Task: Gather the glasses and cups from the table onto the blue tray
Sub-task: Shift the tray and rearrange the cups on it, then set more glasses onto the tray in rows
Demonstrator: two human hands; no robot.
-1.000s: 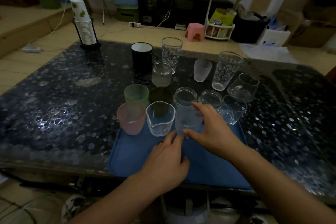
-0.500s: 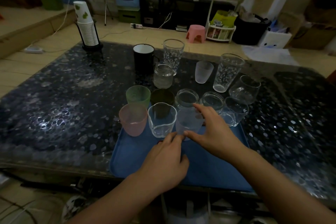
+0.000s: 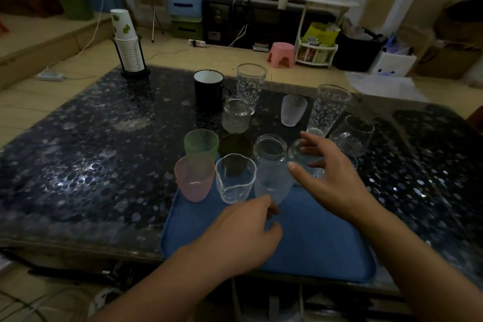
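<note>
Far left table corner: paper cup stack (image 3: 127,44) in a black holder.
Floor beyond: pink stool (image 3: 281,54), white rack (image 3: 315,53), blue bin (image 3: 185,0).

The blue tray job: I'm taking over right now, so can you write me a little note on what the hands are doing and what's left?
Left hand: pinching the base of the frosted cup on the blue tray.
Right hand: open, hovering beside that cup, holding nothing.
Done: pink cup and scalloped glass sit at the tray's far edge.
Left: black mug, both tall patterned glasses, small jar, white frosted cup wait on the table.
</note>
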